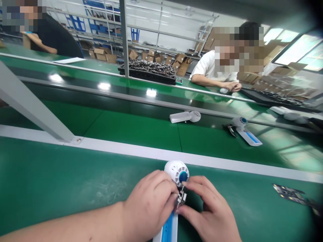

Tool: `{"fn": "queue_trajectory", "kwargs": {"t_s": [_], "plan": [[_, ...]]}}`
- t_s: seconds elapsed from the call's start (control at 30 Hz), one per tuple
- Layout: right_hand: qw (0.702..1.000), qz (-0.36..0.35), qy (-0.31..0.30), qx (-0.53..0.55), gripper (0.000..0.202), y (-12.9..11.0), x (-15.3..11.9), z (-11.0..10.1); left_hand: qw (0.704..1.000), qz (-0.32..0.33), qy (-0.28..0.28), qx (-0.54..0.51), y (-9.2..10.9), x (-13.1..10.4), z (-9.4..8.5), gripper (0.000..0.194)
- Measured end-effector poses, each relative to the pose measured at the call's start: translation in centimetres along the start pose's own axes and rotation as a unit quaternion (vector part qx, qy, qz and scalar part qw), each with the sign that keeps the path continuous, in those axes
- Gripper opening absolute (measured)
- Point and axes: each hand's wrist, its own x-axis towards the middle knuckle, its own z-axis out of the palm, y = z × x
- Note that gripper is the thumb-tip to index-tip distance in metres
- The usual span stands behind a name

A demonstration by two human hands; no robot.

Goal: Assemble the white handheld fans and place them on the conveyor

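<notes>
A white device that looks like a handheld fan lies in front of me, its round vented head with a blue centre pointing away. Its open handle shows a blue inside and runs toward me under my hands. My left hand is closed over the neck area, fingertips at the left edge of a small circuit board. From the other side, the thumb and index finger of my right hand pinch around the board, the index finger near the fan head. My left fingers partly hide the handle and board.
A dark flat board-like piece lies at the right. Beyond a white rail, a white fan and an opened fan rest on the green belt. A grey post slants at left. Two people sit across, near a tray of parts.
</notes>
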Motion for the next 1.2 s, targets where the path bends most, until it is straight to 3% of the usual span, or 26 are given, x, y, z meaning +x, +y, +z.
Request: {"fn": "queue_trajectory", "kwargs": {"t_s": [0.3,0.73,0.87,1.07,1.2], "plan": [[0.999,-0.012,0.024,-0.021,0.025,0.03,0.01,0.15,1.000,0.025,0.000,-0.012,-0.30,-0.17,-0.02,0.013],[0.998,-0.061,0.008,-0.031,0.018,-0.41,0.43,-0.27,0.998,0.054,0.003,-0.013,-0.23,0.03,-0.01,0.012],[0.997,-0.072,0.008,-0.035,0.017,-0.39,0.23,-0.25,0.998,0.053,0.006,-0.042,-0.19,0.03,-0.19,0.013],[0.994,-0.088,-0.004,-0.057,0.014,-0.37,0.07,-0.17,0.991,0.001,0.042,-0.125,-0.35,0.29,0.31,0.009],[0.994,-0.087,0.007,-0.058,0.014,-0.44,0.07,-0.16,0.989,0.018,0.019,-0.147,-0.48,0.51,-0.11,0.008]]}}
